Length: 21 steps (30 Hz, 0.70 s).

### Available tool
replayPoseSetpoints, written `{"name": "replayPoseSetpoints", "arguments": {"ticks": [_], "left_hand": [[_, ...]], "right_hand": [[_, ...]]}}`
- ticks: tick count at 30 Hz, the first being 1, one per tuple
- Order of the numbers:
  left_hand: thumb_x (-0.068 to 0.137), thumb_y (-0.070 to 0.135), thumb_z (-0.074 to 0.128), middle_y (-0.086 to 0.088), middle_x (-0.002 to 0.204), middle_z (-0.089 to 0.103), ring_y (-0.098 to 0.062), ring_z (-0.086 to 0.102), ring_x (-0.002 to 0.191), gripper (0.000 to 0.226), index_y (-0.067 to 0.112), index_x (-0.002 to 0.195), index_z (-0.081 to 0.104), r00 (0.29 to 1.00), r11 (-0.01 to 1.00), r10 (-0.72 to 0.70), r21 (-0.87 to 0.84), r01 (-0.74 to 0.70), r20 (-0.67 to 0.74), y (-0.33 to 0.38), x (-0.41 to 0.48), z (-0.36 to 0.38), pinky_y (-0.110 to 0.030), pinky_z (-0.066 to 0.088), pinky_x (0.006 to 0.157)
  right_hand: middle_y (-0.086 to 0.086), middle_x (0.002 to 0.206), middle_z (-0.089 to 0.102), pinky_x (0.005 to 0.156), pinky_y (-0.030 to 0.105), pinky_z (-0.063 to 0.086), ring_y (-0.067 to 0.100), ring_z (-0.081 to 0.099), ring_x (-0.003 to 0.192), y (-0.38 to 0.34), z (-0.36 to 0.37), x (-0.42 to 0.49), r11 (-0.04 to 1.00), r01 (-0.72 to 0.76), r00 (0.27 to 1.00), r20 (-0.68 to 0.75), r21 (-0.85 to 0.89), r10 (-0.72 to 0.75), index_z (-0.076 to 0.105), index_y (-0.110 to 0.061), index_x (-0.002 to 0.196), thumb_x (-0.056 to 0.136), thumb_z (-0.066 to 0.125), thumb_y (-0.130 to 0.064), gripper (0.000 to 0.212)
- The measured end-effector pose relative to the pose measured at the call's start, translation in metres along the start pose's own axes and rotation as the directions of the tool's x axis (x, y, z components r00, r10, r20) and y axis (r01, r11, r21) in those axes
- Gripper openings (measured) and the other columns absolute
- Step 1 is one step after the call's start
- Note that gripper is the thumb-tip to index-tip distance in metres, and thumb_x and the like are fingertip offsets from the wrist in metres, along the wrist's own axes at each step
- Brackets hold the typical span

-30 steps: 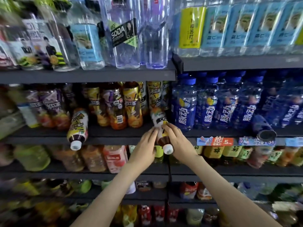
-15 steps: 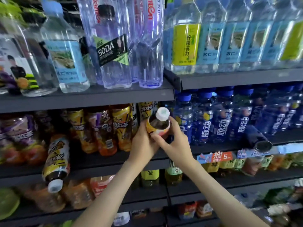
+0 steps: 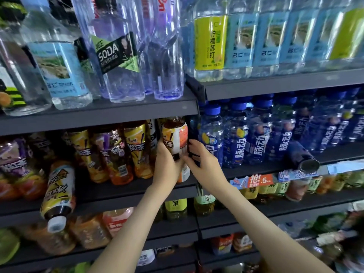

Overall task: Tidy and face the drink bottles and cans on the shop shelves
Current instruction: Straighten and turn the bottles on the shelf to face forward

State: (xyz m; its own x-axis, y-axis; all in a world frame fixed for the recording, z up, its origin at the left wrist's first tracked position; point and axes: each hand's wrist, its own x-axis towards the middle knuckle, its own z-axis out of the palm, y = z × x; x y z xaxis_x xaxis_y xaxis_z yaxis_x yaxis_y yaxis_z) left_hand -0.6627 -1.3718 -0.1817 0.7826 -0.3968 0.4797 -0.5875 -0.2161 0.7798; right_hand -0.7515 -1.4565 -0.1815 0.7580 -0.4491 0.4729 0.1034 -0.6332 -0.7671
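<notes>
Your left hand (image 3: 167, 168) and right hand (image 3: 204, 164) both hold the brown plastic tea bottle with the orange and yellow label (image 3: 175, 134). It stands in the middle of the frame on the dark shelf (image 3: 110, 196). It looks full, so probably heavy, and smooth and slippery. Hold its fat middle.

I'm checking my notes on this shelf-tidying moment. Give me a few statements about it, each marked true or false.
1. The left hand and right hand both hold a tea bottle upright. True.
2. The fallen tea bottle points its cap backward. False: its white cap juts forward, toward the camera.
3. A dark blue container lies on its side among the blue bottles. True.
4. The SODA bottle stands on the lowest shelf. False: it stands on the upper shelf.
</notes>
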Motion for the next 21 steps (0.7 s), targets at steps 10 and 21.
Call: {"name": "replayPoseSetpoints", "arguments": {"ticks": [10, 21], "left_hand": [[0.070, 0.005, 0.076, -0.034, 0.126, 0.039, -0.040, 0.037, 0.118, 0.068, -0.010, 0.122, 0.037, 0.894, 0.960, 0.245, 0.223, -0.169, -0.375, 0.069, -0.094, 0.099, -0.023, 0.026, 0.105], [0.083, 0.006, 0.065, -0.009, 0.122, 0.053, -0.026, 0.050, 0.116, 0.044, 0.008, 0.124, 0.052, 0.980, 0.945, 0.135, 0.278, -0.172, 0.146, 0.155, -0.138, 0.273, -0.033, 0.041, 0.095]], "right_hand": [[-0.007, 0.104, 0.050, 0.080, 0.027, 0.045, 0.013, 0.053, 0.097, 0.060, -0.129, -0.061, 0.985, 0.003, 0.992, -0.121, -0.170, -0.024, 0.044, -0.015, 0.127, 0.093, 0.052, -0.010, 0.035], [0.016, 0.123, 0.047, 0.093, 0.037, 0.040, 0.031, 0.045, 0.115, 0.161, -0.289, -0.089, 0.856, -0.130, 0.982, -0.186, -0.500, 0.040, 0.032, 0.001, 0.140, 0.085, 0.065, -0.039, 0.076]]}}
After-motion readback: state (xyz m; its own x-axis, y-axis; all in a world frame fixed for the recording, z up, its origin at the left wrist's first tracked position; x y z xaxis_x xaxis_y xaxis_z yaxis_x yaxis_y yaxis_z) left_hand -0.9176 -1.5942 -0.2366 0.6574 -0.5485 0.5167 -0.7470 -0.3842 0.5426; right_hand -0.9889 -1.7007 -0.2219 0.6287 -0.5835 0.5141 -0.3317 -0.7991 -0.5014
